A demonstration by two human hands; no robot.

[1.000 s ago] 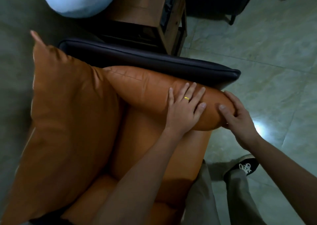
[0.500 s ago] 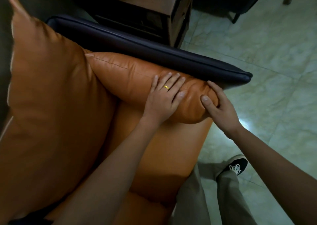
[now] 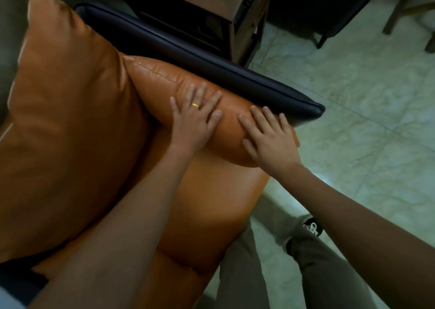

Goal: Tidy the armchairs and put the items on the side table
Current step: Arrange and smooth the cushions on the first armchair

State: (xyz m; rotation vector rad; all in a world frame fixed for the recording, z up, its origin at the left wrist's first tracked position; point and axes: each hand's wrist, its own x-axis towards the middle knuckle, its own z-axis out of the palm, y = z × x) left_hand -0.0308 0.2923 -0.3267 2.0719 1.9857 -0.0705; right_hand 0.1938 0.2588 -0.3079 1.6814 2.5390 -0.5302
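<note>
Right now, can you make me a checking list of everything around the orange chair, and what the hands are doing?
Surface: orange seat cushion, partly hidden by the arms.
Job's things: orange arm cushion lies along the dark armrest; back cushion leans to its left; wooden side table stands beyond the armrest.
Clutter: nothing seen.
Hands: left hand and right hand both lie flat on the arm cushion, fingers straight; the left wears a gold ring.
Cables: nothing seen.
Surroundings: tiled floor, a dark chair further off, the person's black shoe.
</note>
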